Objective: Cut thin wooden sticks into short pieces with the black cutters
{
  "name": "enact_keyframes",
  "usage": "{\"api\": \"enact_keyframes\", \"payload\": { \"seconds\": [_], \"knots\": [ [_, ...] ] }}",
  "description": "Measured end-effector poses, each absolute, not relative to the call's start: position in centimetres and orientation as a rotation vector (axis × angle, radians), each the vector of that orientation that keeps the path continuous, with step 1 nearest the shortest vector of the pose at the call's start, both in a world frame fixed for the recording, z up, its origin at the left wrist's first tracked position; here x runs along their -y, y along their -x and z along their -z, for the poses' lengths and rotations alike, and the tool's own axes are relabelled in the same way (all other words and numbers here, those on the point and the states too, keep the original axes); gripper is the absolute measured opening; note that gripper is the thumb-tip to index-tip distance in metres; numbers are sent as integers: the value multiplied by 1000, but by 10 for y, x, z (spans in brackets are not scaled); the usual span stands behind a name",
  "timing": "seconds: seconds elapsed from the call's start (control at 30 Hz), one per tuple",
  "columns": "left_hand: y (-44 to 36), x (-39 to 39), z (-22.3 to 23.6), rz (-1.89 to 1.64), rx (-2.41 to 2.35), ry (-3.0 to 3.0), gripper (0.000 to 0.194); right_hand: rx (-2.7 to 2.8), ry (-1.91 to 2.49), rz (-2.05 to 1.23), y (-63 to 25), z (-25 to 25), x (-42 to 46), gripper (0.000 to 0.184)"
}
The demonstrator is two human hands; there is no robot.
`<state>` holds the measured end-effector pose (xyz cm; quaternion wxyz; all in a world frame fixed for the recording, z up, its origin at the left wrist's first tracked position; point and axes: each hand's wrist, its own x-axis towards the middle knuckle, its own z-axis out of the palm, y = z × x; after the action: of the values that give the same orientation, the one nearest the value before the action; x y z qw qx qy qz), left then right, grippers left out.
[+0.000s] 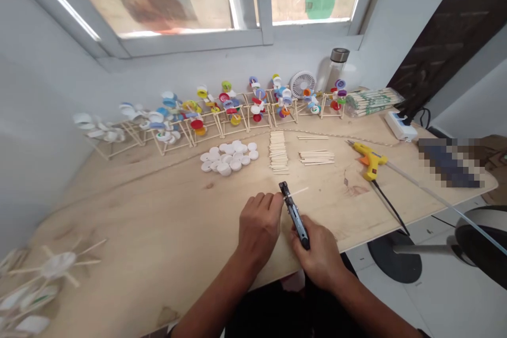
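My left hand (259, 224) pinches a thin pale wooden stick (297, 194), whose far end pokes out to the right. My right hand (321, 260) grips a small black plier-like cutter (295, 215) with its jaws pointing up and away from me. The jaws sit at the stick, close to my left fingertips. Both hands are over the near edge of a plywood table (138, 222).
Behind my hands lie a heap of white bottle caps (227, 157) and stacks of flat wooden sticks (278, 152). A yellow glue gun (370, 162) lies to the right. Stick-and-cap models (214, 111) line the back, and more (55, 269) lie at the left.
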<state>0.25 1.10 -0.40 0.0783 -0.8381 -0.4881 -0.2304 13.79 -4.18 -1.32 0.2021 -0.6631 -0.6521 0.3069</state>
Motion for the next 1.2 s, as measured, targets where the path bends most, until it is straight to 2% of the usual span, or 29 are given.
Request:
{"api": "enact_keyframes", "payload": {
  "seconds": [0.43, 0.63, 0.83, 1.0, 1.1, 1.2],
  "knots": [
    [3, 10, 5, 943, 1254, 2450, 12, 1733, 1699, -1020, -141, -3, 64, 18],
    [6, 7, 14, 959, 1122, 2417, 10, 1686, 1707, -1084, -142, -11, 68, 16],
    [6, -2, 25, 1156, 1029, 2334, 12, 1601, 1700, -1173, -136, -22, 75, 16],
    [4, -7, 28, 1188, 977, 2338, 12, 1523, 1646, -1282, -137, -25, 78, 16],
    [4, -3, 19, 1148, 978, 2378, 7, 1568, 1672, -1230, -140, -24, 77, 15],
    [4, 4, 7, 1069, 1047, 2421, 6, 1691, 1730, -1041, -143, -22, 76, 16]
  ]
}}
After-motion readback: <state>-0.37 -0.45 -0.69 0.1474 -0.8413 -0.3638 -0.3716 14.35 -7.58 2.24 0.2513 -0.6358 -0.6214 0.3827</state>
